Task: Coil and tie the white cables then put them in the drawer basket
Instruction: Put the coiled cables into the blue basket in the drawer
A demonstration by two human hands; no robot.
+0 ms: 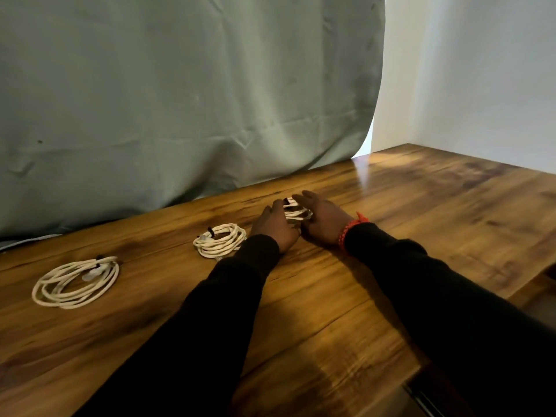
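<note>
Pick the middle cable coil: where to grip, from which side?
Probably from above, pinching the whole bundle of the middle coil at its near-right arc. It lies flat on the table, and the black tie with plug ends sits on the far-left side.

Both hands [275, 227] [323, 221] forward, fingers [302, 198] extended.

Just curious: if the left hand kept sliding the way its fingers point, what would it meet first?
Probably the coiled cable right at the left hand's fingertips; it seems to touch it already. Beyond lies the green cloth.
</note>
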